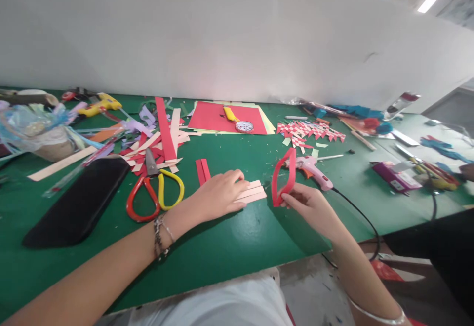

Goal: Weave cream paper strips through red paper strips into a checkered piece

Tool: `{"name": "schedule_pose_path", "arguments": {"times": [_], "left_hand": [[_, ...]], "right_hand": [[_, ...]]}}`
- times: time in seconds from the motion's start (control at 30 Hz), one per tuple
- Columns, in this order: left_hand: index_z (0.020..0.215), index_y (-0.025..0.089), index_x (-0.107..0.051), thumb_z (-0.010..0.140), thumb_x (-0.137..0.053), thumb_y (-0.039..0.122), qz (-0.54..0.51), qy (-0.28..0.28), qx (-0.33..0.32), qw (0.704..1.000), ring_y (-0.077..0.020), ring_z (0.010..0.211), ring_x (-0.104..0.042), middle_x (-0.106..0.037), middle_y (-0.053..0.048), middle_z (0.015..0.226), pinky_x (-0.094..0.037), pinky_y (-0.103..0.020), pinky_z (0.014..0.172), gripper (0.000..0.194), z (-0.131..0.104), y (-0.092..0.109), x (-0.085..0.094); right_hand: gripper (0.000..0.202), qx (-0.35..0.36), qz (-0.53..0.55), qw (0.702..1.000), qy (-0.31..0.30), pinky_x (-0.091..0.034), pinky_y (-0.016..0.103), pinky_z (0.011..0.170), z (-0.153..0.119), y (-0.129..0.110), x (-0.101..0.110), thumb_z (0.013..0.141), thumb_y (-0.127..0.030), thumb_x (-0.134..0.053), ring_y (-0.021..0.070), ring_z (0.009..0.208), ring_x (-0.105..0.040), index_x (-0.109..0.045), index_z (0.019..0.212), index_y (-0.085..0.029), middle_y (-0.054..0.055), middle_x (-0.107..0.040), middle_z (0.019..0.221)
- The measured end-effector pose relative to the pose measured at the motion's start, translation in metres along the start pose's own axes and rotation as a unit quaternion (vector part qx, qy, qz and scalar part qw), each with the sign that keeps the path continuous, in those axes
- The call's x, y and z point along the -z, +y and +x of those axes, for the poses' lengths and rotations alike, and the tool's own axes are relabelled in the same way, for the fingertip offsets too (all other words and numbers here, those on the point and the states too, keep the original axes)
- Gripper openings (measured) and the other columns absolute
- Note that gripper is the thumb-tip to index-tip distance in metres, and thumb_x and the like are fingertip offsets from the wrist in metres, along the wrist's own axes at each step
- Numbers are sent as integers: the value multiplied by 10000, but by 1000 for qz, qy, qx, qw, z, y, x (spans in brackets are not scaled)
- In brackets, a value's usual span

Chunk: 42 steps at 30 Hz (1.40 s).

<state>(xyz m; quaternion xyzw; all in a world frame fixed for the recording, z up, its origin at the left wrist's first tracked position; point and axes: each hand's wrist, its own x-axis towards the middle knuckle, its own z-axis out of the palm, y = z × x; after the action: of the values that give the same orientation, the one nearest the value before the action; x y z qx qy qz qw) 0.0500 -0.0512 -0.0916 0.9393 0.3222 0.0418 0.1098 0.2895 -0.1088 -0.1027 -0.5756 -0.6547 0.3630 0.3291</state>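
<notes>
My right hand (309,206) pinches a red paper strip (291,168) that is bent into a loop above the table. My left hand (220,193) lies palm down, its fingers resting on pale pink paper strips (254,193) set side by side. Two short red strips (202,171) lie just beyond the left wrist, partly hidden by it. A pink glue gun (314,170) rests behind my right hand, with its cord running toward the table edge. To the left of my left hand are scissors (151,165) with one red and one yellow handle.
A black pouch (79,202) and a pile of paper strips (165,141) lie on the left. Red sheets (207,116) with a yellow cutter (230,114) sit at the back, near woven red-and-white pieces (311,130). A purple box (396,177) stands right. Another person's dark clothing shows at lower right.
</notes>
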Motion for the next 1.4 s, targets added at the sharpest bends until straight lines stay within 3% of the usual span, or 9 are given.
{"name": "schedule_pose_path", "arguments": {"times": [0.17,0.37,0.53,0.77,0.9,1.1,1.4], "left_hand": [[1151,239,-566,884,-547,339,27,13,-75,997,-213,924,-508,-507,-61,1092,-407,-293,739,286,25,-4,-7],[1100,267,-587,919,-469,313,58,-9,-148,987,-203,896,-458,-497,-40,1055,-372,-304,805,222,39,-4,-6],[1122,285,-575,919,-466,336,70,3,-156,985,-223,937,-444,-498,-44,1090,-344,-332,833,237,41,-9,-10],[1008,246,-592,928,-446,336,51,-9,-153,987,-215,928,-464,-506,-51,1078,-342,-322,814,189,41,-9,-12],[1063,238,-572,926,-471,346,50,-20,-160,986,-221,963,-482,-526,-62,1092,-326,-333,829,202,46,-10,-12],[1133,260,-550,936,-461,369,35,-22,-168,985,-214,1010,-486,-533,-58,1161,-311,-325,840,242,50,-16,-15],[953,241,-578,956,-424,355,-3,-6,-175,985,-199,962,-483,-537,-35,1083,-308,-315,823,191,47,-19,-18]], "right_hand": [[242,-18,-53,998,-29,-471,276,583,-5,8,-2,871,-347,-482,160,627,-581,-603,755,-172,26,-639,699],[198,36,-97,993,-64,-465,284,678,-4,6,0,893,-262,-444,164,718,-562,-610,823,-181,32,-650,800],[170,80,-126,985,-86,-469,292,763,-3,0,3,898,-190,-438,176,836,-587,-608,882,-191,49,-652,919],[200,100,-177,976,-77,-474,284,707,4,-1,-4,903,-177,-431,162,769,-581,-601,798,-174,52,-615,851],[200,107,-179,975,-77,-476,291,712,7,2,-4,907,-181,-429,165,778,-587,-603,808,-172,57,-609,862],[198,98,-177,975,-90,-465,292,715,10,1,-3,908,-165,-420,173,813,-585,-605,837,-167,65,-608,886],[194,77,-189,976,-81,-413,261,629,17,-2,-8,893,-177,-424,152,707,-526,-595,803,-159,40,-579,794]]}}
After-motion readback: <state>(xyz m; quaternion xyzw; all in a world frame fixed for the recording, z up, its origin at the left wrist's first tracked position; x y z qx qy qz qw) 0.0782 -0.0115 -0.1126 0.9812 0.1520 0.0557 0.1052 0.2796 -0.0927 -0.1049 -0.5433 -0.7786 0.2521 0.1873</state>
